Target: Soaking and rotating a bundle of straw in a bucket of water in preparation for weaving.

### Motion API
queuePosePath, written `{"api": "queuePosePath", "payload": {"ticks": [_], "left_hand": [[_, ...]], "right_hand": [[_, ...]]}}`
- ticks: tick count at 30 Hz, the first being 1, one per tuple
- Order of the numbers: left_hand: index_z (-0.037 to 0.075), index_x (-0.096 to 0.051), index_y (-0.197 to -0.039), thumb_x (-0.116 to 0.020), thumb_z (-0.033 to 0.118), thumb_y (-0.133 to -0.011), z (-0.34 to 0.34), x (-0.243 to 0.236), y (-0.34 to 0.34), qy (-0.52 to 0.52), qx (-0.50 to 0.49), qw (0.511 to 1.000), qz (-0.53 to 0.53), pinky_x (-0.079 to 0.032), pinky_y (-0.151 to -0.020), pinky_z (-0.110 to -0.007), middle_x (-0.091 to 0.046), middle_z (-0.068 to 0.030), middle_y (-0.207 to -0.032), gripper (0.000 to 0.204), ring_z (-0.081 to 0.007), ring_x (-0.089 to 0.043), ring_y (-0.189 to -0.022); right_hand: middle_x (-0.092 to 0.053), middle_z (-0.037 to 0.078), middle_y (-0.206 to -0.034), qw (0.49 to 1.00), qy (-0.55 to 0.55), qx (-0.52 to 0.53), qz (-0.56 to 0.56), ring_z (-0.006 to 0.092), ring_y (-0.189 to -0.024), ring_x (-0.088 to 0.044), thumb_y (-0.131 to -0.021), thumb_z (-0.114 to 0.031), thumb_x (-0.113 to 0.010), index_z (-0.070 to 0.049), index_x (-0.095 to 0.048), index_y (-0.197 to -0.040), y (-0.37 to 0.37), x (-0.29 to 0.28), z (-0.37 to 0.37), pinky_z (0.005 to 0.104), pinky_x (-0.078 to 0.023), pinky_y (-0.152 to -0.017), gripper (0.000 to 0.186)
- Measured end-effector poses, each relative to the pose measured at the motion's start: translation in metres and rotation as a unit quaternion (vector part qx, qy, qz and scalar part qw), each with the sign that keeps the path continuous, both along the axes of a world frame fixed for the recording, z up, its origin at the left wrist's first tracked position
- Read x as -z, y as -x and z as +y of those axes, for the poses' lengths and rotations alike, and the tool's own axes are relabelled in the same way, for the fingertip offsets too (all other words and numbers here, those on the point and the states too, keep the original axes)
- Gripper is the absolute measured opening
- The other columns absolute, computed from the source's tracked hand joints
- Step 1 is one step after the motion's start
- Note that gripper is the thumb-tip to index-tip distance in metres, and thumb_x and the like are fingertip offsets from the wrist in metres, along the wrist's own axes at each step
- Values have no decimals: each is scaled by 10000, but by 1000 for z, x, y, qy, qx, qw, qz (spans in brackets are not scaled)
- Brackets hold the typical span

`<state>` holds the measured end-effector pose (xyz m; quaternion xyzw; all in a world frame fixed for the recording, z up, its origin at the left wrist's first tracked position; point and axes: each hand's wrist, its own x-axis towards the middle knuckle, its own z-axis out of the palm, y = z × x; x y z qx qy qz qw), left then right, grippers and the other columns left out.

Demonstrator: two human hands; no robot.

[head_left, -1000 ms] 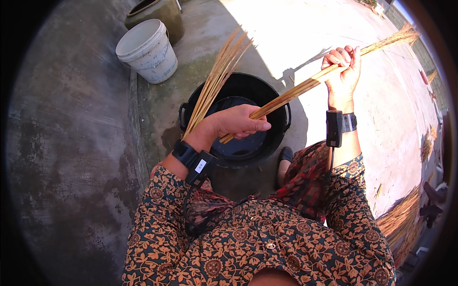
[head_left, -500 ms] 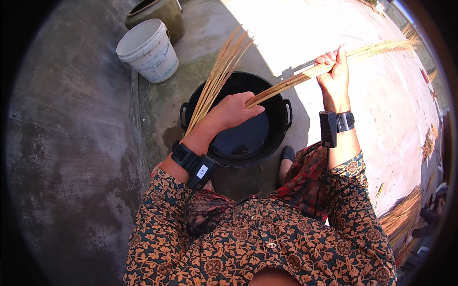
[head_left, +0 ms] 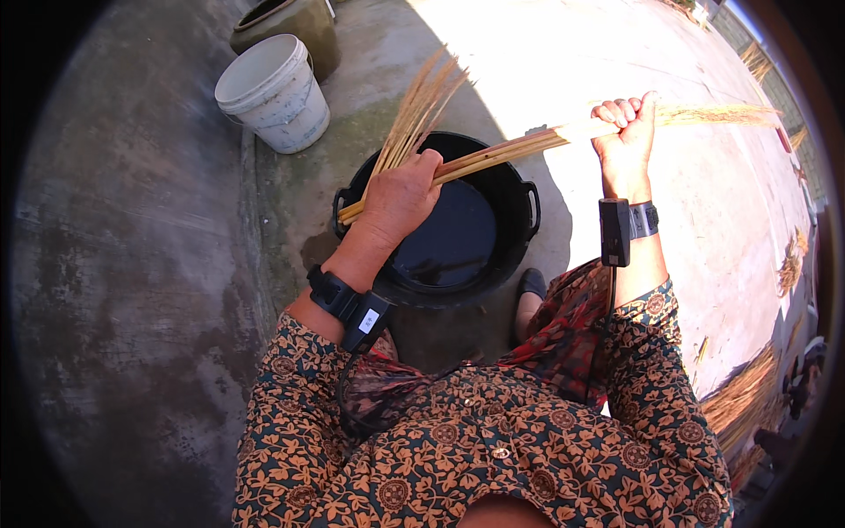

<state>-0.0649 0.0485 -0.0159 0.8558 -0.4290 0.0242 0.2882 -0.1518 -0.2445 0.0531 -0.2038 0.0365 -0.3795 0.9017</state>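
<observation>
Head view: a person is standing over a black tub (head_left: 515, 189) on a concrete floor (head_left: 132, 264), working with dry straw stalks.
Left hand (head_left: 400, 198): closing around two bundles where they are crossing, directly above the tub.
Right hand (head_left: 627, 132): gripping, fist shut, the far part of the long bundle (head_left: 519, 148), raised out over sunlit ground.
Second bundle (head_left: 414, 119): fanning up and away from the left hand toward the buckets.
Handling: stalks are looking light, stiff and brittle; judged likely to snap if bent sharply and to slip loose unless gripped as a tight bunch near the butt ends.
Count: two bundles in hand, one tub, one white bucket (head_left: 273, 92), one olive container (head_left: 290, 22) behind it, two wrist bands.
Surroundings: more straw is lying at the right edge (head_left: 748, 396).
</observation>
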Motion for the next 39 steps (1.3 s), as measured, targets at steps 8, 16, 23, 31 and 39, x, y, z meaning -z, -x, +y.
{"api": "queuePosePath", "payload": {"ticks": [8, 16, 23, 31, 39], "left_hand": [[60, -536, -873, -674, 320, -842, 3, 15, -18, -2, 154, 949, 274, -475, -510, -391, -543, -64, -609, 296, -224, -577, -540], [86, -542, -930, -679, 275, -844, -4, 8, -1, 1, 76, 996, 51, -476, -579, -354, -589, -83, -691, 249, -279, -623, -666], [98, -527, -962, -642, 224, -874, -11, 17, -1, 38, 134, 982, 125, -459, -551, -323, -550, -22, -676, 192, -209, -574, -605], [93, -515, -906, -659, 251, -854, -5, -16, 5, -68, 163, 895, 410, -457, -468, -282, -541, -10, -651, 220, -150, -572, -544], [78, -526, -929, -645, 239, -871, -13, 14, -2, 61, 10, 997, -55, -499, -604, -400, -601, -92, -695, 209, -309, -632, -674]], "right_hand": [[-324, -25, -550, 999, 12, -39, 11, 108, -473, -289, -965, -302, -547, -116, -391, -658, -7, -12, 16, 257, -313, -485, 391], [-285, -36, -517, 985, 110, -108, -74, 95, -439, -250, -975, -383, -510, -151, -370, -649, -6, -4, 12, 248, -260, -458, 423], [-303, -41, -519, 991, 84, -103, -14, 94, -432, -259, -981, -404, -484, -159, -345, -642, -9, -2, 23, 247, -266, -452, 441], [-311, -55, -515, 979, 118, -148, -72, 78, -419, -255, -980, -391, -493, -160, -352, -643, -10, -4, 28, 239, -263, -438, 432], [-338, -47, -537, 998, 45, -41, 21, 82, -446, -276, -963, -367, -541, -152, -389, -663, -17, -14, 48, 239, -287, -457, 400]]}}
